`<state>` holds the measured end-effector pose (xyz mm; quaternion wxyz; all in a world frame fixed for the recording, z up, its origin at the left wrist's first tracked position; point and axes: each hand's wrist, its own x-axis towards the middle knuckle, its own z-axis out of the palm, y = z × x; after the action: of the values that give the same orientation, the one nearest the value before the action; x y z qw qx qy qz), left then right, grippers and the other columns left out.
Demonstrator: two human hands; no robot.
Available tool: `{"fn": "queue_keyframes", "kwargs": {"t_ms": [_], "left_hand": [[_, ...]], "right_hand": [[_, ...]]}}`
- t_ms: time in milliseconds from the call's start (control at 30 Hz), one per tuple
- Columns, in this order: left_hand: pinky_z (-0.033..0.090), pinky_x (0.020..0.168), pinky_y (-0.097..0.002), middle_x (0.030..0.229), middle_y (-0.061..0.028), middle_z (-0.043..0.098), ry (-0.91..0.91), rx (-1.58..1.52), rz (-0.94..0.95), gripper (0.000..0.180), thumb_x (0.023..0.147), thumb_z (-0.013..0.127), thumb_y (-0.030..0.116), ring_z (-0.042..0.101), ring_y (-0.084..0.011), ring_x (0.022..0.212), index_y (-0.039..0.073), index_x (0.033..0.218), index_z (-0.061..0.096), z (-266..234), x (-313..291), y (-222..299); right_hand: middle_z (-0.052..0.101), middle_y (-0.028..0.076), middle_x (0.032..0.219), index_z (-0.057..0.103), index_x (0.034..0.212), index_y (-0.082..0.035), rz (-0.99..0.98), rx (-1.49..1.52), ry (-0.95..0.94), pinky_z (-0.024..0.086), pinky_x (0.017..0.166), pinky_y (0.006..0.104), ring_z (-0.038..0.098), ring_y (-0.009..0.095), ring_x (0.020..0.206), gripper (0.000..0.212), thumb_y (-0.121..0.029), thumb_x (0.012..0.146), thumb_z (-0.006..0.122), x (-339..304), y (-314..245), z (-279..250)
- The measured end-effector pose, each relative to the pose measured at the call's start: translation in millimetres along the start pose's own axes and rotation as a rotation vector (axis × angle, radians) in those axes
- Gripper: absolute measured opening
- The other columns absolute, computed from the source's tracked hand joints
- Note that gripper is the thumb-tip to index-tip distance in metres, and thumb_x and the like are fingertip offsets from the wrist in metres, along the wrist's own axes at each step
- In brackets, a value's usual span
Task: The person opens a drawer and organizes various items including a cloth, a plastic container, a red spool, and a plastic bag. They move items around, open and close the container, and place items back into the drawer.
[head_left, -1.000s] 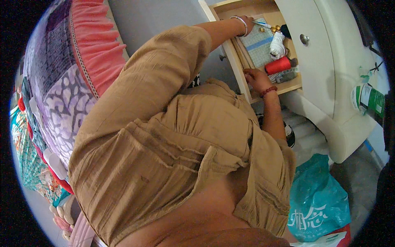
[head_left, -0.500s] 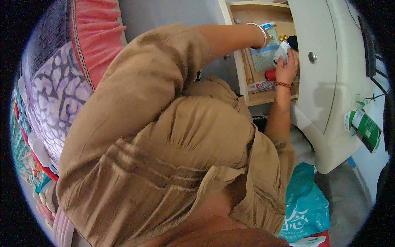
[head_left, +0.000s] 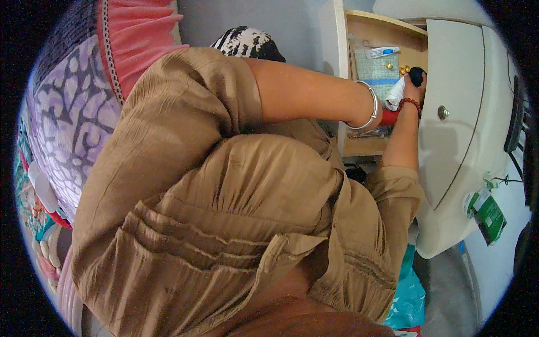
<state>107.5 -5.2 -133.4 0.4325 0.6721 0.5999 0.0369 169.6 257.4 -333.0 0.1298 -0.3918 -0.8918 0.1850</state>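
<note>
Since half a second ago the right hand (head_left: 414,90) has slid deeper into the wooden drawer (head_left: 375,147), gripping a white cloth (head_left: 395,93) with a black item just above, while the left hand's grip is hidden behind its bangled wrist.

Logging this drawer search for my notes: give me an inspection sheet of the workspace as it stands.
Surface: open wooden drawer of a cream cabinet.
Job's things: white cloth, black item, red object.
Clutter: patterned pad, small gold pieces, pen-like item.
Grips: right hand on the cloth and black item; left hand in the drawer, fingers hidden.
Cables: dark cable at right.
Surroundings: patterned bedding, teal bag, green packet.
</note>
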Motion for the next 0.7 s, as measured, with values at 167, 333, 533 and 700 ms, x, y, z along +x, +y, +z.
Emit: {"fn": "queue_keyframes", "kwargs": {"t_ms": [167, 333, 533, 700], "left_hand": [[0.044, 0.060, -0.0407, 0.081, -0.0156, 0.057, 0.007, 0.026, 0.023, 0.021, 0.068, 0.048, 0.015, 0.055, -0.0295, 0.075, 0.002, 0.082, 0.058, 2, 3, -6], [0.044, 0.060, -0.0404, 0.080, -0.0158, 0.057, 0.000, 0.020, 0.030, 0.021, 0.068, 0.049, 0.016, 0.055, -0.0296, 0.075, 0.002, 0.081, 0.058, 0, 3, -9], [0.044, 0.060, -0.0400, 0.079, -0.0161, 0.057, -0.020, 0.031, 0.054, 0.021, 0.067, 0.050, 0.016, 0.055, -0.0298, 0.074, 0.001, 0.081, 0.058, -2, 8, -12], [0.044, 0.061, -0.0390, 0.077, -0.0168, 0.057, 0.023, 0.040, 0.059, 0.021, 0.066, 0.052, 0.017, 0.055, -0.0302, 0.072, 0.001, 0.079, 0.058, 0, 11, -14]], "right_hand": [[0.050, 0.016, 0.093, 0.044, 0.090, -0.008, 0.081, 0.139, -0.106, 0.039, 0.075, 0.0342, 0.049, 0.028, 0.085, 0.037, -0.014, 0.060, 0.064, -15, -60, -27], [0.051, 0.014, 0.095, 0.049, 0.086, -0.006, 0.098, 0.048, 0.073, 0.038, 0.076, 0.0345, 0.049, 0.028, 0.086, 0.033, -0.021, 0.061, 0.063, -6, -22, -11], [0.049, 0.017, 0.099, 0.048, 0.091, -0.003, 0.253, 0.103, 0.081, 0.039, 0.074, 0.0358, 0.050, 0.029, 0.083, 0.036, -0.028, 0.067, 0.058, 2, 67, 14], [0.047, 0.019, 0.103, 0.043, 0.101, 0.004, 0.426, -0.062, -0.079, 0.038, 0.077, 0.0344, 0.050, 0.029, 0.088, 0.051, -0.034, 0.069, 0.055, -10, 26, -13]]}}
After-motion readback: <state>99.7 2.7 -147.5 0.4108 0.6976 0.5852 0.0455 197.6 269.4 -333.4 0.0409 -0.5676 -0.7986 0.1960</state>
